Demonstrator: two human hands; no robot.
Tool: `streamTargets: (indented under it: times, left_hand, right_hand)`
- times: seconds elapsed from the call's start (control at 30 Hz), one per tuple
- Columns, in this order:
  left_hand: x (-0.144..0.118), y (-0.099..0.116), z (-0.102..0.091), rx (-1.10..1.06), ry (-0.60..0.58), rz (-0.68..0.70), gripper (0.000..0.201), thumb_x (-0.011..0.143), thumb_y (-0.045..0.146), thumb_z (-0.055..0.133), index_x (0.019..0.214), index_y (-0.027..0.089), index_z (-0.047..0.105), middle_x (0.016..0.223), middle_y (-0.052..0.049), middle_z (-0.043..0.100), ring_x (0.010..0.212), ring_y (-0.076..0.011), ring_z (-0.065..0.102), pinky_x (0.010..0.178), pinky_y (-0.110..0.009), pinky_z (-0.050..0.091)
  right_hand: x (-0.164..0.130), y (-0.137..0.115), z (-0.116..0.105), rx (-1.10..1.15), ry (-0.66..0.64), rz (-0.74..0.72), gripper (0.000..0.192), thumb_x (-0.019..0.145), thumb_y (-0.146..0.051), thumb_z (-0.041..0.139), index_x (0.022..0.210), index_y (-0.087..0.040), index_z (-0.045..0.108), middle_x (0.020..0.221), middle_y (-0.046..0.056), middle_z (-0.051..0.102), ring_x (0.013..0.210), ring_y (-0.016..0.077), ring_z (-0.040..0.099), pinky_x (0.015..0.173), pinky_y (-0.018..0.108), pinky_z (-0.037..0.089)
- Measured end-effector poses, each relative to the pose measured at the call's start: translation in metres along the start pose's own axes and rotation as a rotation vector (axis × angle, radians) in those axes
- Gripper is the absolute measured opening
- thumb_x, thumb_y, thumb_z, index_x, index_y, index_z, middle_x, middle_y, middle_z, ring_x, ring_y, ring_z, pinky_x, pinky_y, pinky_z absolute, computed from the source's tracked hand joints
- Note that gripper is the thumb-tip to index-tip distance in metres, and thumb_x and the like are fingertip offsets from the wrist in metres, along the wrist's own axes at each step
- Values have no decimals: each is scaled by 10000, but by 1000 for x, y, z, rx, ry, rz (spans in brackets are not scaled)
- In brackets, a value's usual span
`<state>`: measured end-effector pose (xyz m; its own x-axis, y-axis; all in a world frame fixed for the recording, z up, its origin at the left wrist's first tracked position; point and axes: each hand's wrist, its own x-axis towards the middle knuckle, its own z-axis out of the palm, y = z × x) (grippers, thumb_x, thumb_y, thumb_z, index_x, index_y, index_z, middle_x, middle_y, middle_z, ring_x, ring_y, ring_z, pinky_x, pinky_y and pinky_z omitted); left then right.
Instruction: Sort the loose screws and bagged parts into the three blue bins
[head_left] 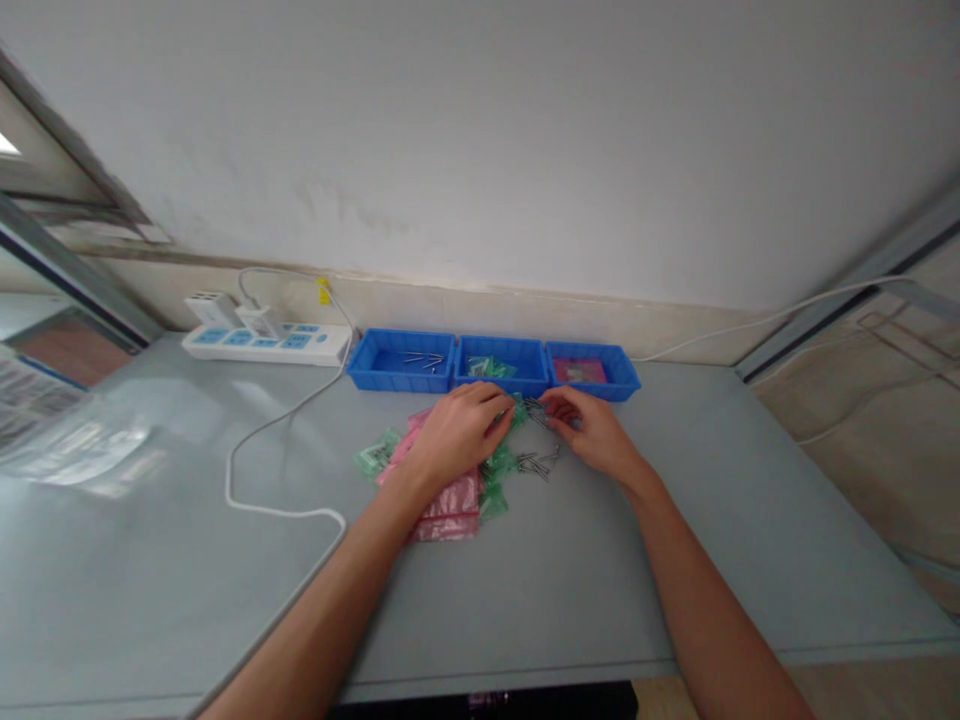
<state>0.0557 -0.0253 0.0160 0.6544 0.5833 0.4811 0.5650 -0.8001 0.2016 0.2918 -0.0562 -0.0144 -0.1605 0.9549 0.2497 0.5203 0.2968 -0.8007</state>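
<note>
My left hand [469,425] lies over a pile of pink plastic bags [448,505] and small green bags [496,462]. Its fingers and thumb close together at a green bag [519,412], which shows just past the fingertips. Close to it on the right, my right hand [589,425] has its fingers curled toward the thumb, beside a bunch of metal screws [535,408]. Whatever sits between those fingertips is too small to make out. A second group of loose screws [534,464] lies on the table below the hands.
Three blue bins stand in a row by the wall: the left bin [401,381] holds a few screws, the middle bin [501,385] green bags, the right bin [622,378] a pink bag. A power strip [330,345] and a white cable [285,509] occupy the left side.
</note>
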Motion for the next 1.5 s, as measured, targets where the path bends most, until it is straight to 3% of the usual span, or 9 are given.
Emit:
streamTargets:
  times: [0.2, 0.4, 0.6, 0.73, 0.87, 1.07, 1.17, 1.3, 1.5]
  left_hand:
    - [0, 1, -1, -6, 1, -7, 214, 1005, 248, 551, 1035, 190, 755, 1036, -80, 746, 943, -224, 713, 884, -359, 569]
    - [0, 6, 5, -57, -18, 53, 283, 989, 265, 603, 1245, 178, 687, 1085, -79, 737, 995, -228, 694, 868, -340, 559]
    - [0, 7, 7, -61, -113, 130, 203, 1026, 280, 558, 1040, 185, 737, 1038, -56, 746, 948, -193, 702, 859, -308, 530]
    - [0, -1, 0, 24, -95, 78, 226, 1019, 306, 569, 960, 187, 753, 948, -53, 752, 875, -197, 700, 819, -310, 517]
    - [-3, -24, -8, 150, 150, -194, 257, 1012, 353, 576, 959, 192, 768, 974, -69, 762, 884, -222, 692, 814, -332, 518]
    - [-14, -56, -10, 244, 297, -427, 278, 988, 391, 604, 996, 191, 797, 993, -79, 776, 993, -296, 621, 884, -421, 516]
    - [-14, -55, -9, 230, 310, -413, 260, 974, 365, 624, 1056, 185, 793, 1053, -86, 770, 1076, -323, 571, 943, -465, 500]
    - [-7, -37, -9, 162, 300, -289, 241, 990, 310, 589, 1015, 177, 789, 1068, -88, 759, 1063, -298, 560, 954, -461, 498]
    - [1, -7, -5, 86, 239, -135, 226, 995, 259, 565, 985, 185, 779, 1067, -94, 748, 1077, -282, 544, 959, -449, 507]
  right_hand:
    - [-1, -6, -1, 164, 21, 27, 290, 859, -213, 671, 1141, -250, 620, 950, 40, 683, 871, 196, 675, 830, 369, 550]
    - [-1, -15, 2, 479, 82, 4, 442, 771, -282, 831, 1096, -300, 532, 963, -27, 545, 807, 125, 643, 817, 299, 569]
    - [-2, -20, 7, 556, -7, 43, 508, 750, -326, 861, 1093, -315, 486, 988, -33, 531, 785, 114, 647, 780, 285, 572]
    - [-1, -18, 8, 469, 30, 41, 462, 791, -360, 816, 1136, -301, 515, 1009, -1, 582, 848, 145, 646, 818, 316, 562]
    - [1, -13, 10, 310, 86, 68, 304, 870, -375, 721, 1117, -267, 579, 1046, 41, 642, 887, 177, 654, 792, 331, 544]
    - [-4, -16, 0, 81, -53, 11, 126, 899, -280, 639, 1012, -224, 644, 930, 39, 689, 821, 186, 646, 758, 327, 522]
    - [-9, -19, -10, -116, -169, -37, 112, 855, -210, 650, 967, -215, 657, 874, 26, 685, 761, 179, 617, 720, 312, 494]
    - [-9, -16, -11, -337, -163, -44, 100, 835, -207, 693, 931, -204, 665, 856, 26, 645, 744, 177, 588, 712, 308, 456]
    - [-3, -5, 4, -318, -89, -75, 139, 885, -100, 551, 924, -212, 624, 835, 24, 639, 744, 174, 582, 729, 300, 454]
